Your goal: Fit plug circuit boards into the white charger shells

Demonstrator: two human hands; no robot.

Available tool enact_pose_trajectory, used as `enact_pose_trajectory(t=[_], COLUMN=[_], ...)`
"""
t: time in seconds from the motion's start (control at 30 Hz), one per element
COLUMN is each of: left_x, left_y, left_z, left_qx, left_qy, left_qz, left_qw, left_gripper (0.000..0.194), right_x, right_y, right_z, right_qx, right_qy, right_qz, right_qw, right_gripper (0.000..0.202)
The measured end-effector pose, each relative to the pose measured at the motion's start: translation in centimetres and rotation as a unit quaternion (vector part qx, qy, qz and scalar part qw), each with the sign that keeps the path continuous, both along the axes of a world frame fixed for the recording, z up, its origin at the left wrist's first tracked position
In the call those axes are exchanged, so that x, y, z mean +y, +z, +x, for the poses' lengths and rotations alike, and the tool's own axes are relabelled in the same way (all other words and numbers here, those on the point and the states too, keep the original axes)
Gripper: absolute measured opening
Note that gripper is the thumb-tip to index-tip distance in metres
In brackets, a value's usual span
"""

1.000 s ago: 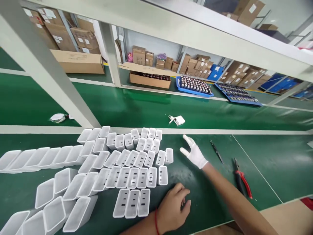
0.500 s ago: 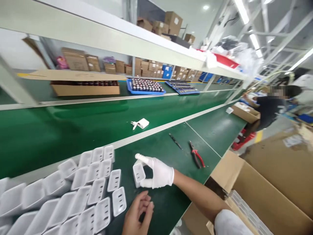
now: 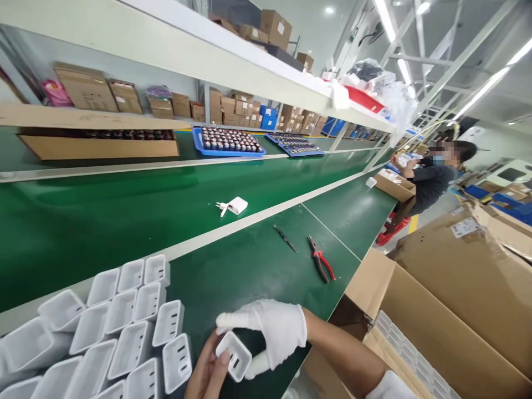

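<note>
A white plastic housing (image 3: pixel 244 351), an open box shape with slots in its end, is between my two hands near the table's front edge. My bare left hand (image 3: pixel 208 368) grips its left side, thumb pressed over the near rim. My right hand (image 3: pixel 272 332), in a white glove, spans the same housing with one finger at the far left corner and another at the right corner. To the left, rows of similar white housings (image 3: pixel 135 341) stand with their open sides up, the closest just beside my left hand.
Red-handled pliers (image 3: pixel 319 260) and a thin dark tool (image 3: pixel 285 238) lie on the green table. Beyond the pale strip is a white plug adapter (image 3: pixel 238 205). An open carton (image 3: pixel 409 302) stands at the right edge. A blue tray (image 3: pixel 228 151) sits farther back; a co-worker (image 3: pixel 434 177) is at far right.
My left hand has come up to the housing and taken hold of it. My right hand has brought the housing lower and nearer to me. The view has shifted somewhat.
</note>
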State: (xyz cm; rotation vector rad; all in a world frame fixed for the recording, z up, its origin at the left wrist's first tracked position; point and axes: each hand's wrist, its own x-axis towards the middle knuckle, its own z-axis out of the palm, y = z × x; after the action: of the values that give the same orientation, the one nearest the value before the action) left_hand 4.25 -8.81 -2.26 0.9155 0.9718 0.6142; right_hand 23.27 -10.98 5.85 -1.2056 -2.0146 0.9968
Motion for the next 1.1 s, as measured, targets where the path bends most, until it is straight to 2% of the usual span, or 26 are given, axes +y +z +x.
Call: enact_pose_trajectory(t=[0.1, 0.23, 0.5, 0.63, 0.7, 0.83, 0.9, 1.0, 1.1], left_x=[0.1, 0.5, 0.5, 0.3, 0.1, 0.2, 0.3, 0.3, 0.2], left_y=[1.9, 3.6, 3.4, 3.6, 3.8, 3.9, 3.8, 3.5, 3.0], left_z=[-0.4, -1.1, -0.9, -0.7, -0.7, -0.6, -0.6, -0.5, -0.3], left_qx=[-0.031, -0.073, -0.134, -0.126, -0.098, -0.031, -0.018, -0.022, -0.027], left_qy=[-0.026, -0.122, -0.122, -0.132, -0.141, -0.169, -0.184, -0.190, -0.193], left_qz=[0.020, 0.053, 0.024, 0.064, 0.112, 0.210, 0.232, 0.231, 0.222], left_qw=[0.999, 0.988, 0.983, 0.981, 0.979, 0.963, 0.955, 0.954, 0.955], left_gripper=[0.066, 0.064, 0.057, 0.053, 0.054, 0.065, 0.071, 0.078, 0.081], right_x=[0.0, 0.2, 0.4, 0.5, 1.1, 4.7, 7.5, 12.6, 18.3], right_y=[0.7, 1.4, 1.2, 1.5, 1.6, 2.1, 2.9, 4.4, 5.3], right_z=[0.2, 0.5, 0.7, 1.8, 2.5, 2.3, 1.0, -2.3, -6.5], right_qx=[0.051, 0.098, 0.065, 0.044, 0.036, -0.024, -0.079, -0.162, -0.255], right_qy=[-0.004, 0.000, -0.033, -0.020, -0.066, -0.222, -0.248, -0.219, -0.134], right_qz=[-0.004, -0.019, -0.061, -0.103, -0.113, -0.058, -0.014, 0.088, 0.203], right_qw=[0.999, 0.995, 0.996, 0.994, 0.991, 0.973, 0.965, 0.958, 0.936], right_gripper=[0.092, 0.081, 0.076, 0.068, 0.055, 0.035, 0.034, 0.036, 0.038])
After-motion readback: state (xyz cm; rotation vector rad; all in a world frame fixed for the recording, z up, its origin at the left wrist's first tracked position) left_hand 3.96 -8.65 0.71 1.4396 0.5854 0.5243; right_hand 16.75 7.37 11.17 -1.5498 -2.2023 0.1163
